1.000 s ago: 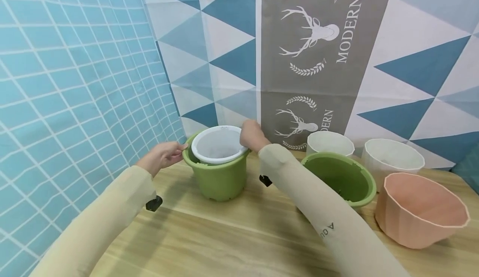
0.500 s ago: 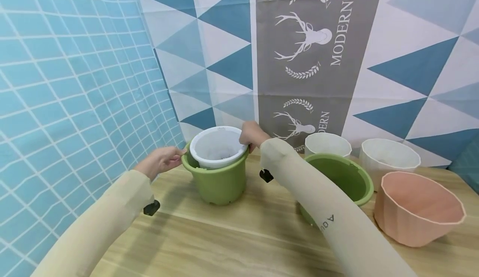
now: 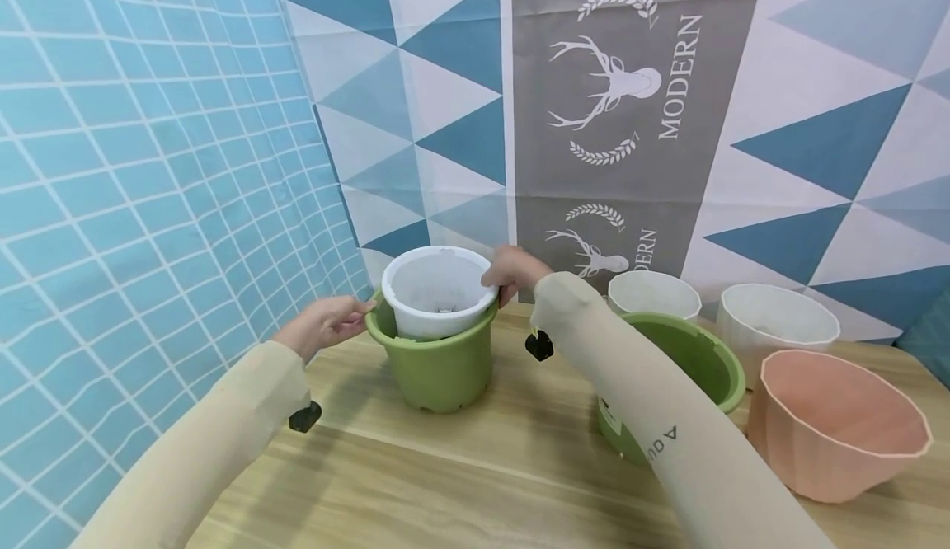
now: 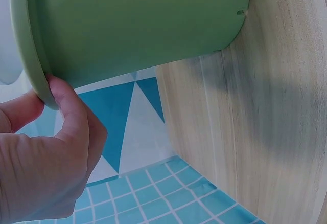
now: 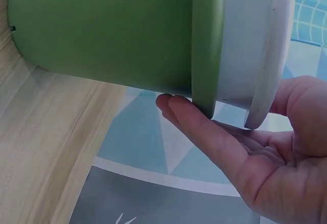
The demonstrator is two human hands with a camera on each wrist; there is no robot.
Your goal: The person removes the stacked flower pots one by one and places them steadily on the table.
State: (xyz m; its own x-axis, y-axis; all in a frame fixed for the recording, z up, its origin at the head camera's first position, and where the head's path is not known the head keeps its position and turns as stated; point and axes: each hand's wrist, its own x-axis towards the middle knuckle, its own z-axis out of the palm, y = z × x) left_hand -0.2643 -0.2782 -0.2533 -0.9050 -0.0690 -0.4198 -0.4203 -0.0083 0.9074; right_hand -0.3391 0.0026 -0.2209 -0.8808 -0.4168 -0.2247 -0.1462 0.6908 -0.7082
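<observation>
A white flowerpot (image 3: 426, 326) sits partway inside a green flowerpot (image 3: 441, 376) at the left of the table, its rim standing above the green one. My left hand (image 3: 322, 324) pinches the green rim at the left; thumb and forefinger show there in the left wrist view. On the other side, my right hand (image 3: 515, 271) grips the white pot's rim. The right wrist view shows its thumb (image 5: 301, 96) over the white rim and its fingers (image 5: 199, 127) reaching under to the green pot's rim. A small dark thing shows at the bottom inside the white pot.
Right of the hands, partly behind my right forearm, stands a second green pot (image 3: 690, 351). Near it are a pink faceted pot (image 3: 809, 442) and two whitish faceted pots (image 3: 656, 293) at the back. Tile-patterned cloth (image 3: 163, 203) rises close on the left; a patterned backdrop hangs behind.
The white pot has risen a little out of the green pot with my right hand on its rim. My left hand keeps its hold on the green rim. The head view has shifted slightly.
</observation>
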